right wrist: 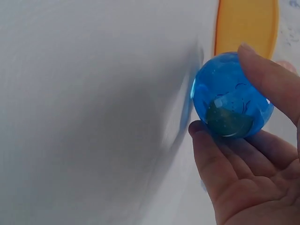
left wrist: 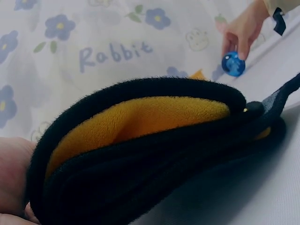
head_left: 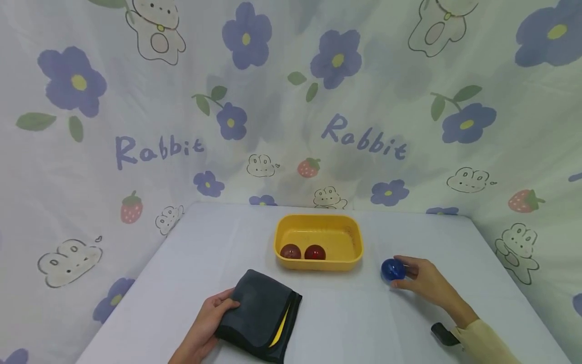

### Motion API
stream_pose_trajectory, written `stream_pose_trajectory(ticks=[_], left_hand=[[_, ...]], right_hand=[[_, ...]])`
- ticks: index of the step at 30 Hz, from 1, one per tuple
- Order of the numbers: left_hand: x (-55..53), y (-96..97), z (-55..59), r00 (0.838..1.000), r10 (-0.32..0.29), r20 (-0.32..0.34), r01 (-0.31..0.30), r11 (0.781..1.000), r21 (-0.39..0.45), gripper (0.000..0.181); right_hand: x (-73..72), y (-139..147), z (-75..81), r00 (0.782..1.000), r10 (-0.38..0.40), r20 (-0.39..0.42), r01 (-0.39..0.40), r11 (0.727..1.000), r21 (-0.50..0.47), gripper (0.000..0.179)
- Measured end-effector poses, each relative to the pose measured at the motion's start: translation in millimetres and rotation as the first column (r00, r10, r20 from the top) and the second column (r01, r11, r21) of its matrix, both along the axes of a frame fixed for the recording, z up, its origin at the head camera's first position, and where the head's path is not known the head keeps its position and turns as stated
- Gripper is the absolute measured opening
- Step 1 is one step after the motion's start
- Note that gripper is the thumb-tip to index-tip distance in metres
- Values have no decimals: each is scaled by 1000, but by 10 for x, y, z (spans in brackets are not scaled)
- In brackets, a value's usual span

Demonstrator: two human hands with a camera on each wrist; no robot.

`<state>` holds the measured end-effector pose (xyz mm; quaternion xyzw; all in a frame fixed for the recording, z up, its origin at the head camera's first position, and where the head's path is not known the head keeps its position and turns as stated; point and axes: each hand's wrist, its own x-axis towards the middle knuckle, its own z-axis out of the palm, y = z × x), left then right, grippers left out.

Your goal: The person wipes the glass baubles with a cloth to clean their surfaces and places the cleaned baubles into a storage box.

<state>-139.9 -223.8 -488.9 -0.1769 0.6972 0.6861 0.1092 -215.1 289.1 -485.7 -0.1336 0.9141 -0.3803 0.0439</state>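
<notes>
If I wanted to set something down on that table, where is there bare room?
The table is bare left of the yellow tray, beyond the dark folded cloth; between that cloth and the blue ball; and right of the tray, beyond the right grip. Crowded: the tray's near left part, where two reddish balls sit.

The handheld ball (head_left: 393, 270) is clear blue, the folded cloth (head_left: 258, 309) dark grey with black edging and a yellow inside. The box (head_left: 318, 265) is yellow, its left ball (head_left: 290, 252) brownish red, its right ball (head_left: 314, 252) deep red, the counter (head_left: 345, 318) white. The white curtain (head_left: 282, 111) bears purple-blue flowers, green leaves, red strawberries and outlined rabbits.
</notes>
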Motion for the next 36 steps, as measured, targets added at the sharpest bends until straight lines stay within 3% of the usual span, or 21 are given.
stream_pose_trajectory(ticks=[13, 19, 29, 36], left_hand=[[-26, -22, 73, 997, -82, 8, 82, 997, 13, 61], [-33, -28, 154, 989, -145, -19, 146, 989, 16, 63], [-138, 54, 470, 954, -285, -94, 289, 956, 40, 64], [-234, 162, 756, 922, -341, -180, 356, 933, 54, 64]], right_hand=[[63, -10, 52, 1000, 2, 27, 0, 998, -63, 72], [60, -55, 125, 999, 18, 43, -15, 996, -83, 72], [62, -173, 391, 999, 39, 10, -37, 989, -145, 71], [82, -350, 632, 1000, 27, 1, -26, 980, -197, 69]])
